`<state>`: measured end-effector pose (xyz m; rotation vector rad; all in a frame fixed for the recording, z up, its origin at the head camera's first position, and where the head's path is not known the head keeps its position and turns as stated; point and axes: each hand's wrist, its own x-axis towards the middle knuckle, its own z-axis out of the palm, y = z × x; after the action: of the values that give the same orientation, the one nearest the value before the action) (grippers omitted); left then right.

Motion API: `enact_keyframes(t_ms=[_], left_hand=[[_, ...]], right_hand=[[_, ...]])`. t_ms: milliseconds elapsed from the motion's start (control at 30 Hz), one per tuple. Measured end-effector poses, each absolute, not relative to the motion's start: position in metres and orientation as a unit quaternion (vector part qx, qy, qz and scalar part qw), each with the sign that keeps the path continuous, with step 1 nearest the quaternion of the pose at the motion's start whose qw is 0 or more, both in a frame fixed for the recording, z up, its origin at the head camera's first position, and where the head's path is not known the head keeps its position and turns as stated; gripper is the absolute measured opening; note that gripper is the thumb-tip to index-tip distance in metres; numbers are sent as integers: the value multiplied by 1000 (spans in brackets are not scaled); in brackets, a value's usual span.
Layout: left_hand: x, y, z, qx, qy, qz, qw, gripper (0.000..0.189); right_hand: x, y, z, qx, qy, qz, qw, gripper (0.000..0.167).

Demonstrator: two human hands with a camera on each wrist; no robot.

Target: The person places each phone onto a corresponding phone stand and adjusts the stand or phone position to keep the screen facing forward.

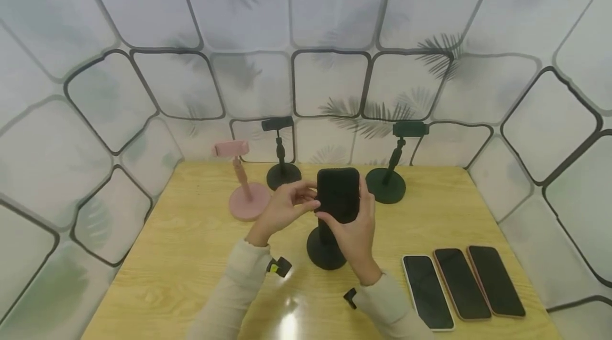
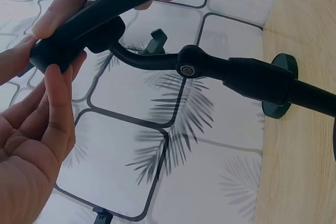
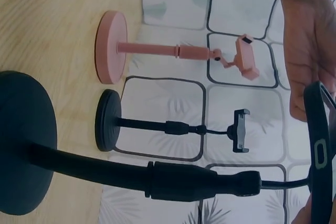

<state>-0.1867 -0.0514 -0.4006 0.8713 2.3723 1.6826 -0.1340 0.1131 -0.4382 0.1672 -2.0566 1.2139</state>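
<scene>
A black phone stands upright at the head of a black phone stand, its dark face towards me. My right hand holds the phone by its right edge, with the thumb across the lower left. On the other side my left hand reaches in to the left edge. In the left wrist view, its thumb and fingers pinch the end of the stand's dark clamp. The stand's jointed neck runs down from behind the clamp. The right wrist view shows its post and round base.
Behind the hands are a pink stand, a smaller black stand and a dark green stand. Three phones lie at the right: one white-edged, one in the middle, one outermost. A patterned curtain encloses the table.
</scene>
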Motion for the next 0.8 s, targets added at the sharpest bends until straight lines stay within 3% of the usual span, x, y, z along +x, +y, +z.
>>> enact_keyframes(t_ms=[167,533,800], left_hand=[[-189,-47,-400,283,784,550,53,26],[-192,-50,-401,267,776,570,51,24],[-188,-40,-414,302,754,582,30,16]], right_hand=[[-134,110,-438,40,-784,500,366,106],[-139,110,-435,60,-805,469,359,103],[-134,115,-432,50,-833,433,340,106]])
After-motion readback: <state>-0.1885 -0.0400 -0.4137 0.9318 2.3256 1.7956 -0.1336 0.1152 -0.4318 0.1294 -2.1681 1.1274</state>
